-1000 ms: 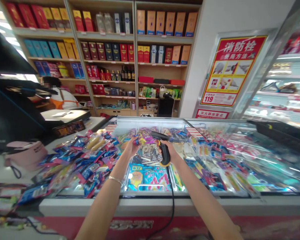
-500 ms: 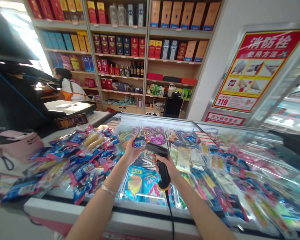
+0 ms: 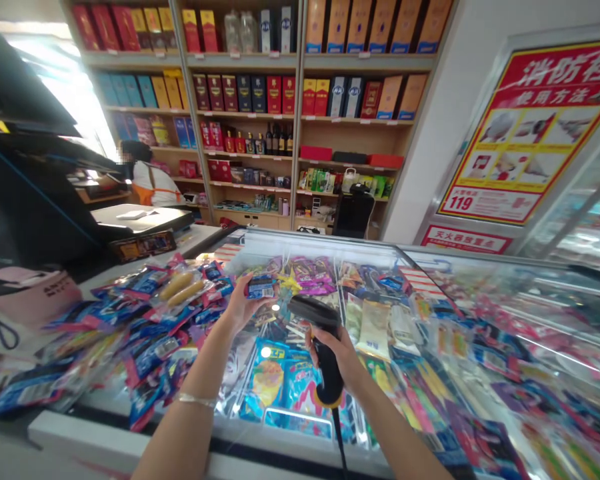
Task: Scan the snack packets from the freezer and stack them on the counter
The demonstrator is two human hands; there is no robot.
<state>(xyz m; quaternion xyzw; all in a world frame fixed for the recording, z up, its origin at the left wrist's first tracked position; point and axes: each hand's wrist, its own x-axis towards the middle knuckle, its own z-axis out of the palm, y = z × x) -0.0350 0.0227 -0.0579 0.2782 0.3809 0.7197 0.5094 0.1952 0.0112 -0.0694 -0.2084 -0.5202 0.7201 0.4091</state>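
Note:
My left hand [image 3: 237,308] grips a small blue packet [image 3: 261,287] with its barcode label facing me. In my right hand [image 3: 341,350] is a black barcode scanner [image 3: 328,367], held by its handle, with its head turned toward the packet. A gap separates the scanner head from the packet. Both hands are over the glass-topped freezer, above blue snack bags [image 3: 269,380] and purple packets [image 3: 314,273]. Left of my left hand lies a heap of blue and pink wrapped packets [image 3: 155,350]. The scanner's cable hangs down toward me.
A pink bag [image 3: 30,293] and dark checkout equipment [image 3: 30,193] stand at the left. Beyond the freezer, a person [image 3: 153,180] in an orange apron is near shelves of boxed bottles [image 3: 245,93]. A red poster [image 3: 535,133] hangs on the right wall.
My left hand has moved left with the packet, widening the gap to the scanner head. My right hand and the scanner sit slightly lower. The camera view has shifted a little.

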